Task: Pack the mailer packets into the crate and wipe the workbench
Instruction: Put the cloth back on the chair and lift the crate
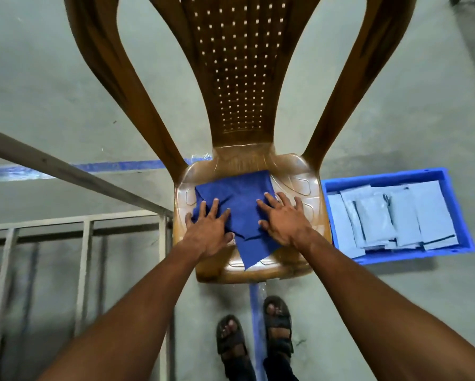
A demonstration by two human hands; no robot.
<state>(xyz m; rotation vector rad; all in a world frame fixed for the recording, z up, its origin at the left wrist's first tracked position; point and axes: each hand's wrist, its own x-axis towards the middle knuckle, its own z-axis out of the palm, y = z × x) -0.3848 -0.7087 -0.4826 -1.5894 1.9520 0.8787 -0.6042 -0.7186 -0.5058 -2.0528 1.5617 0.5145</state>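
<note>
Pressing a blue cloth flat, both open hands; mailer packets fill the crate.

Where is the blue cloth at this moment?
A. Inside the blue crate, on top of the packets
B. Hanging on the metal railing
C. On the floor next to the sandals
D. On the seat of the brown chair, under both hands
D. The blue cloth lies spread on the seat of the brown chair, with the left hand and the right hand both pressed flat on it; the blue crate beside the chair holds only grey packets.
</note>
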